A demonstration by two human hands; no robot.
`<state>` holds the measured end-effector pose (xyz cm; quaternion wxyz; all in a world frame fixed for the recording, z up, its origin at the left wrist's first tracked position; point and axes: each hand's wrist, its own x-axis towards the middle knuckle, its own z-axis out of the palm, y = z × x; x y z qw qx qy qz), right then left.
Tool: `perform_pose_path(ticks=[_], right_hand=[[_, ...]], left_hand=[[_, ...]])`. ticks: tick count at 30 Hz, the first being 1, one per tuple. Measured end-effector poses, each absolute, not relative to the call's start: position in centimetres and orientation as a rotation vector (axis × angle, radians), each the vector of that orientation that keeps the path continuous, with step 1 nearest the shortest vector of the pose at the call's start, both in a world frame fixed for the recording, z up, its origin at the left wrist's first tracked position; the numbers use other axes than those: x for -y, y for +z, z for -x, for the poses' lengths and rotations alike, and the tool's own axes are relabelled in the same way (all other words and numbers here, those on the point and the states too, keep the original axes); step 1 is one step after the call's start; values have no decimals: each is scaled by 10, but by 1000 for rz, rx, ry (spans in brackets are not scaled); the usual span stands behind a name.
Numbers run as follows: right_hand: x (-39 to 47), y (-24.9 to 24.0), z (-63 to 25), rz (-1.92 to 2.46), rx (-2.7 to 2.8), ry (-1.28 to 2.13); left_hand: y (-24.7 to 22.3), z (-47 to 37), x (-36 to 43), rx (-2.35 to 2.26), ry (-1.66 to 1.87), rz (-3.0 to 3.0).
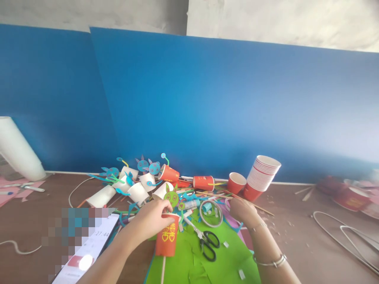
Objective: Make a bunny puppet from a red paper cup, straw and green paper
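My left hand [156, 215] is closed on the rim of a red paper cup [166, 240] with yellow markings. A green paper rabbit face [171, 195] rises above that cup, and a thin wooden stick [163, 268] comes out below it. My right hand [243, 211] reaches into the craft scraps at the right, beside a pink-purple sheet; its fingers are curled, and whatever they grip is hidden. Between my hands lie black-handled scissors [207, 240], a roll of tape [211, 213] and a glue stick [189, 204], on or beside green paper [219, 260].
White cups with blue paper animal faces [139, 192] cluster at the back left. A tall stack of paper cups [263, 173] stands at the back right, next to a single red cup [237, 182]. A phone [89, 252] lies at left. A blue panel [207, 106] bounds the table behind.
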<state>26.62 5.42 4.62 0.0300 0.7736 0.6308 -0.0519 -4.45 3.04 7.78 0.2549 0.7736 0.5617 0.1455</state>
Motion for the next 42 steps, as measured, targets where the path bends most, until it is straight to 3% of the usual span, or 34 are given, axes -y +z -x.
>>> perform_pose_path(ticks=[9, 13, 16, 23, 35, 42], right_hand=[[-53, 72, -246, -2547, -2251, -621], [-38, 82, -214, -2278, -2661, -1372], [-23, 87, -189, -1949, -2847, -1571], [-6, 89, -169, -1955, -3038, -1014], [-1, 93, -153, -1817, -3101, -587], [-1, 90, -151, -1874, -3150, -634]], left_hand=[[75, 34, -30, -1420, 753, -2168], [72, 24, -22, -1182, 994, -2182], [68, 17, -16, -1087, 1014, -2156], [64, 10, -8, -1000, 995, -2063], [66, 7, -13, -1129, 1236, -1791], [69, 8, -10, -1052, 1231, -1842]])
